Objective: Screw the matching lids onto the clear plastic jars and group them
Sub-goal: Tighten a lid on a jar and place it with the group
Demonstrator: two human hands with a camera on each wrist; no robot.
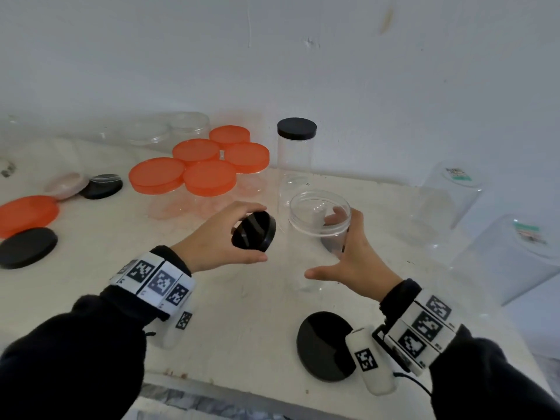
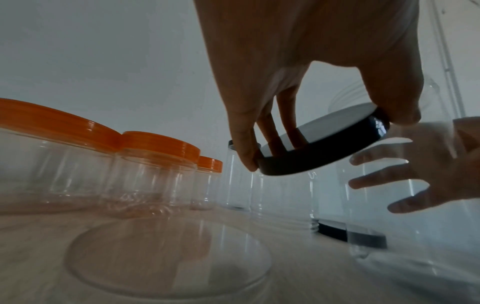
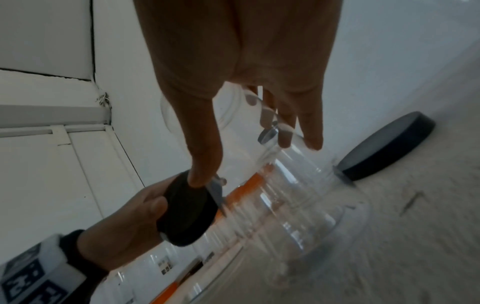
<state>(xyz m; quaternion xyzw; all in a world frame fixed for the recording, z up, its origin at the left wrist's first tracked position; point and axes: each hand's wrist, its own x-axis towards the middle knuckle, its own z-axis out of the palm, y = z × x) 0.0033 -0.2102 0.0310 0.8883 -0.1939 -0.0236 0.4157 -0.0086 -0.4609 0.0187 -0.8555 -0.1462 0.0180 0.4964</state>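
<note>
1. My left hand has its grip closed on a black lid, thumb on the near edge and fingers over the far edge, holding it tilted above the bench with its glossy underside facing me.
2. From the left wrist view the same lid is pinched at its rim, thumb on one side and fingers across the flat face.
3. My right hand has an open grip on the clear jar: the fingers lie straight along the far wall (I can see them through the plastic) and the thumb is spread out toward me, off the jar.
4. The jar is open at the top and stands just right of the lid, the two close but apart.
5. In the right wrist view the jar is blurred; my fingers reach down along its wall.
6. Five orange-lidded jars stand clustered at the back of the bench, and beside them, against the wall, stands a tall jar with a black lid.
7. A loose black lid lies on the bench under my right wrist.
8. At far left lie an orange lid, two more black lids and a pale lid.
9. Two large clear jars stand mouth down at the right, labels on their bases.
</note>
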